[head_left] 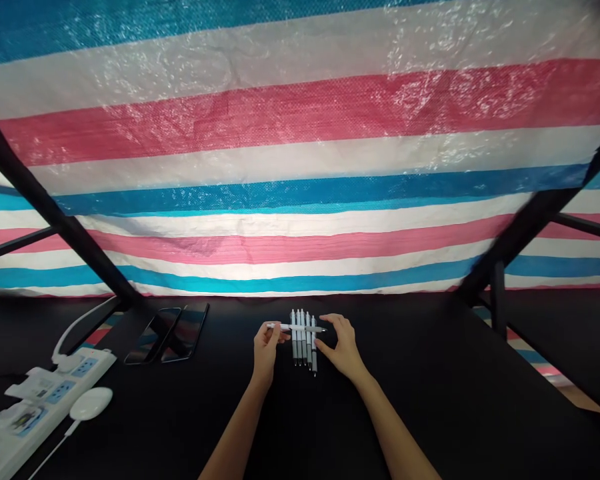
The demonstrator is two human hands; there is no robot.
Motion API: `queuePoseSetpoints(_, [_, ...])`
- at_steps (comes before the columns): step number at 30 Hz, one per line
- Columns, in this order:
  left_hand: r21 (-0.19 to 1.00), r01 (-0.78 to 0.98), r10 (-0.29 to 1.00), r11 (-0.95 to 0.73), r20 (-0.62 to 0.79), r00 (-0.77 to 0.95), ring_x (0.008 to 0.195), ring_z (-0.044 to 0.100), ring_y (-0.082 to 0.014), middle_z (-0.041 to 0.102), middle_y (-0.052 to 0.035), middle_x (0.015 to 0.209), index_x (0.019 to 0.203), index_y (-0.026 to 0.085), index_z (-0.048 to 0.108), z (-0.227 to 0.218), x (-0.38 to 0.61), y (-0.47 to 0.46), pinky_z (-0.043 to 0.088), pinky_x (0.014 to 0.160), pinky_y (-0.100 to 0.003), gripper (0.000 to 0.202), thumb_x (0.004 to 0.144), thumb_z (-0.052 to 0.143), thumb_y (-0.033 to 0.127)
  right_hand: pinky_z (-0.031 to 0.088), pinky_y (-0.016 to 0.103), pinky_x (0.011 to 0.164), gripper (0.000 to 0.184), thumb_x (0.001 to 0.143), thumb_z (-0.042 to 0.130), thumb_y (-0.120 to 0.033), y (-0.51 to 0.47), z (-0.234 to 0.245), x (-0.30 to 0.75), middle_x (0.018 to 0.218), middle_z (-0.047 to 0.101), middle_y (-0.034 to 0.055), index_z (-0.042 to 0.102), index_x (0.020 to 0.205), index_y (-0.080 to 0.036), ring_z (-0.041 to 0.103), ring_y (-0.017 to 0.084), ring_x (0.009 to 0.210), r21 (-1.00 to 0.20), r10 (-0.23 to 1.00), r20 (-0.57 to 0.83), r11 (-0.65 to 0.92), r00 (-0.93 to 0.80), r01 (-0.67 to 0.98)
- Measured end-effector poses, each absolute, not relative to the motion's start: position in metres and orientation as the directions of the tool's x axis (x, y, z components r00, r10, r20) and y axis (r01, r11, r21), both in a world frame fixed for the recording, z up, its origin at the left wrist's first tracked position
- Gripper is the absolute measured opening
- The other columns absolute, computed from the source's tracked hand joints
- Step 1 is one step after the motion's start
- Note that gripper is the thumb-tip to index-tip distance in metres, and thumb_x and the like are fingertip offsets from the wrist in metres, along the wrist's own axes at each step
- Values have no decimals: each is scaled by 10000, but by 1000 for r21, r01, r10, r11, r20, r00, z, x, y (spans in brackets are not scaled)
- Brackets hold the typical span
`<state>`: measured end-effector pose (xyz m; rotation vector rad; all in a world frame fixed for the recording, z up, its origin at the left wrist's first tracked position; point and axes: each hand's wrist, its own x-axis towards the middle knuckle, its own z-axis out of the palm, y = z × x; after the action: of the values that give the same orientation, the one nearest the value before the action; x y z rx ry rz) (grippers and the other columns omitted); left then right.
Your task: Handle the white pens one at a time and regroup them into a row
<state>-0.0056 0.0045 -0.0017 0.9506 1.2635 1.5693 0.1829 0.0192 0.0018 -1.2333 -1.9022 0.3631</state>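
Note:
Several white and grey pens (303,341) lie side by side on the black table (430,400), pointing away from me. My left hand (266,347) pinches one more pen (295,327) by its end and holds it crosswise above the row. My right hand (341,345) is at the right side of the row, its fingers apart and curved. Its fingertips are close to the tip of the crosswise pen and to the rightmost pen of the row.
Two dark phones (173,332) lie flat to the left of the pens. A white power strip (40,407) and a white oval device (91,403) with a cable sit at the near left. A striped tarp (300,167) hangs behind, crossed by black frame bars (60,220).

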Motion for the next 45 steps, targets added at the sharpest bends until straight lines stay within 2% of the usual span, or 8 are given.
queuePoseSetpoints(8, [976,-186,951,-112,51,-304,612,638,-143,650,0,599,826,153,599,0,-5,2,456,602,-242,315,732,624,453,364,384,808,347,919,385,-372,22,-3,183,884,628,43,619,705,-228,516,235,921,-640,894,407,426,-187,640])
queuePoseSetpoints(15, [970,-218,939,-112,31,-342,617,645,-135,661,0,620,840,154,597,-4,-14,2,452,590,-224,330,724,630,461,371,390,848,242,827,542,-399,19,3,183,1001,626,52,603,993,-234,526,244,961,-692,888,416,450,-197,565])
queuePoseSetpoints(20, [979,-174,952,-109,52,-302,605,634,-132,656,0,600,832,158,602,-2,-11,-1,454,597,-227,303,745,615,448,367,380,827,361,933,321,-408,16,1,182,919,649,38,646,893,-254,543,229,921,-706,918,358,387,-173,593])
queuePoseSetpoints(24, [987,-118,959,-105,70,-275,609,640,-154,652,-8,605,826,157,609,-1,-8,-2,463,602,-249,312,748,607,459,364,377,817,377,919,362,-417,17,0,183,780,637,22,618,713,-231,559,217,849,-694,920,320,389,-225,606])
queuePoseSetpoints(29, [989,-119,952,-90,51,-301,614,635,-159,644,-9,597,840,156,605,-5,-10,1,462,599,-257,325,750,599,468,383,377,826,187,846,506,-384,17,1,188,849,642,31,617,867,-236,565,223,863,-718,904,347,427,-248,549])
queuePoseSetpoints(33, [991,-114,961,-75,41,-275,610,626,-153,641,-5,592,835,158,605,-3,-8,0,460,604,-256,323,744,603,468,388,392,857,276,837,512,-425,17,1,189,909,649,47,614,1026,-252,570,233,898,-762,927,311,374,-209,528])
queuePoseSetpoints(38, [992,-107,961,-63,31,-274,586,608,-151,628,-4,564,773,161,603,4,-4,-2,457,591,-254,322,734,606,481,389,389,864,316,889,424,-437,19,0,184,777,691,29,674,915,-245,598,227,838,-783,928,276,368,-251,502])
queuePoseSetpoints(45, [995,-47,957,-90,73,-282,551,570,-135,641,-20,609,637,173,557,5,-3,0,451,570,-247,339,757,575,489,436,373,813,234,836,526,-401,22,-2,185,890,696,47,689,890,-242,612,243,870,-806,918,348,396,-190,440])
